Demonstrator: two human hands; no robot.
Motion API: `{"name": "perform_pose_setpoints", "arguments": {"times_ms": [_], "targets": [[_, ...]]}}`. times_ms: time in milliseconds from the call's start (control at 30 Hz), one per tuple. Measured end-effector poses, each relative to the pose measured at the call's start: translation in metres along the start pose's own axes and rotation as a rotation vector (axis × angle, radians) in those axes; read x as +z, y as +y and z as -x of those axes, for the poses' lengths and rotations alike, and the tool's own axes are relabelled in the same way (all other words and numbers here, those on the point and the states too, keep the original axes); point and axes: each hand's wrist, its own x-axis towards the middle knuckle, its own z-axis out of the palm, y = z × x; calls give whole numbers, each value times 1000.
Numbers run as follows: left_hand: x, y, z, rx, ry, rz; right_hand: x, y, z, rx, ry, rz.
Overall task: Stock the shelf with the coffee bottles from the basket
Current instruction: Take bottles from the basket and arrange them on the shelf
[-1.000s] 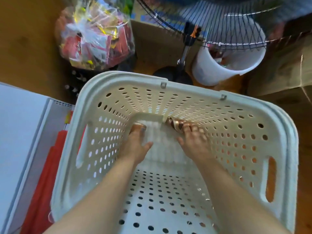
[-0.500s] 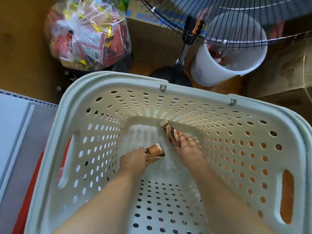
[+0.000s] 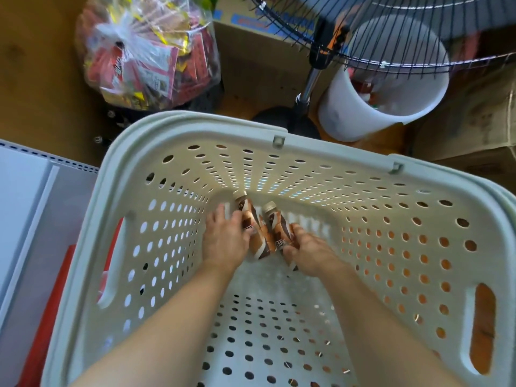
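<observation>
Both my hands reach deep into a cream perforated basket (image 3: 279,132). My left hand (image 3: 223,241) is closed around a brown-and-cream coffee bottle (image 3: 247,212) with a tan cap pointing away from me. My right hand (image 3: 310,250) grips a second coffee bottle (image 3: 275,224) of the same kind, just right of the first. The two bottles are side by side and nearly touch, raised a little off the basket's far floor. I see no other bottles in the basket. A grey-white shelf (image 3: 25,208) lies at the left edge.
A clear bag of snack packets (image 3: 145,51) sits beyond the basket at the left. A standing fan (image 3: 312,76) and a white bucket (image 3: 391,90) are behind it, with cardboard boxes (image 3: 469,121) at the right. Red packaging (image 3: 55,317) shows beside the shelf.
Both hands have closed on a bottle each and turned them cap-away. The bottles have come together near the basket's middle. The view has shifted slightly to the left.
</observation>
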Motion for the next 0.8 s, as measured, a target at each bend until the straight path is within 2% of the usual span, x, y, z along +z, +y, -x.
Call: {"name": "perform_pose_setpoints", "arguments": {"times_ms": [100,267,433,700,800], "targets": [[8,9,5,-155,-186,266,11,-6,-1,-17,-22,-55],[12,11,-2,-220,-256,293,22,-15,-1,-14,-12,-162],[14,4,-7,-238,-351,219,16,-23,2,-16,2,-319],[2,6,-4,-249,-406,220,19,-26,7,-59,-27,-346],[-13,8,4,-245,-428,304,9,-26,18,-63,-68,-368]]}}
